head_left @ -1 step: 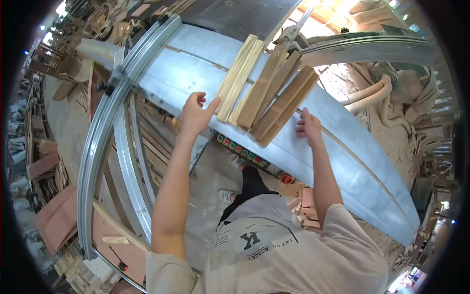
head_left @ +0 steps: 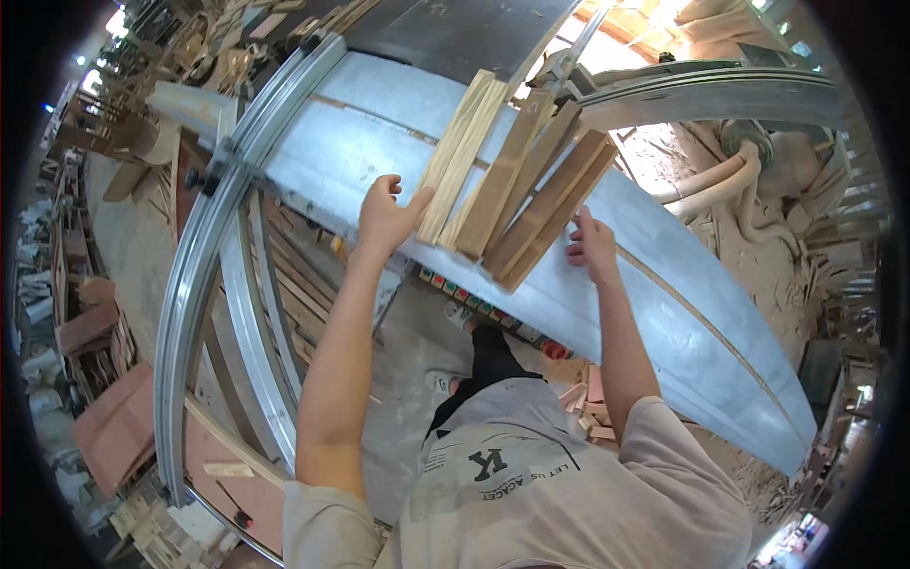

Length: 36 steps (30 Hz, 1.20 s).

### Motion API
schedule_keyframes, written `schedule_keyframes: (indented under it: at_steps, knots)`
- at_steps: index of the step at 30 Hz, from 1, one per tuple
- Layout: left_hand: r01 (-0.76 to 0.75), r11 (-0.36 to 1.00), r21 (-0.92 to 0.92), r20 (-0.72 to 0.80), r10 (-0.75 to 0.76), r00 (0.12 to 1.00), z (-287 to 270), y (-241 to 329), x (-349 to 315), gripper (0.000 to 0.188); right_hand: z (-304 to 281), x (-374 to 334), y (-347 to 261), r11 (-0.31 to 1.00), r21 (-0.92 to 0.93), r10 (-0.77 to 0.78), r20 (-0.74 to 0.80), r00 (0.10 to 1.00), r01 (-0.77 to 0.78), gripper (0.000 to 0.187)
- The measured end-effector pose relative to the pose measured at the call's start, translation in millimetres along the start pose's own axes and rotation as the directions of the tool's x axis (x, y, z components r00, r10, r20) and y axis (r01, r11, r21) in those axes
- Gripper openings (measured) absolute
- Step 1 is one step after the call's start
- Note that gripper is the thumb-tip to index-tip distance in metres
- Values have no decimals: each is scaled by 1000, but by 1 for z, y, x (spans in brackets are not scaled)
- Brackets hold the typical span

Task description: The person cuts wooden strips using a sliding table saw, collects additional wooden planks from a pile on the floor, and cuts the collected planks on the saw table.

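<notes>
Several wooden slats lie side by side, slanting across a grey metal machine table (head_left: 682, 313). The pale slats (head_left: 462, 152) are on the left and the darker brown slats (head_left: 550, 204) on the right. My left hand (head_left: 387, 216) rests on the table at the near end of the pale slats, fingers spread and thumb against the outer one. My right hand (head_left: 593, 248) presses its fingertips against the right edge of the brown slats near their lower end. Both hands flank the bundle without closing around it.
A curved metal rail frame (head_left: 194, 284) runs down the left of the table. A guard arm (head_left: 720, 95) and hoses (head_left: 701, 185) sit at the far right. Coloured control buttons (head_left: 474, 303) line the table's front. Wood offcuts (head_left: 588, 398) and stacked boards (head_left: 104, 427) litter the floor.
</notes>
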<state>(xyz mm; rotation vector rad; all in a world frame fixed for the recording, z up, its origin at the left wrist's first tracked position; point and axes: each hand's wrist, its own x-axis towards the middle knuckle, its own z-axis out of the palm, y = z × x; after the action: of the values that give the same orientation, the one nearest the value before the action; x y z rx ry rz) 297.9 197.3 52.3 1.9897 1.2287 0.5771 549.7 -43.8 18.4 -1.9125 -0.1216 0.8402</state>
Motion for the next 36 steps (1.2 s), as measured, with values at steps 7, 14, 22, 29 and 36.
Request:
schedule_keyframes:
  at_steps: [7,14,22,29,36]
  knots:
    - [42,959,279,83,-67,994,106,49,61,86,81,27,-44,915,20,-399,-98,912,402,59]
    - [539,826,-167,482,-409,775,44,21,52,78,96,64,-49,944,310,-18,388,921,-113,40]
    - [436,829,-350,282,-350,893,57,27,9,106,90,50,-33,968,243,-198,557,806,70,51]
    - [511,780,-360,155,-490,857,69,17,-8,117,121,48,-56,948,249,19,580,815,-200,50]
    - [583,649,-489,324,-486,812,55,1,-8,108,128,55,-48,958,38,165,740,652,-285,60]
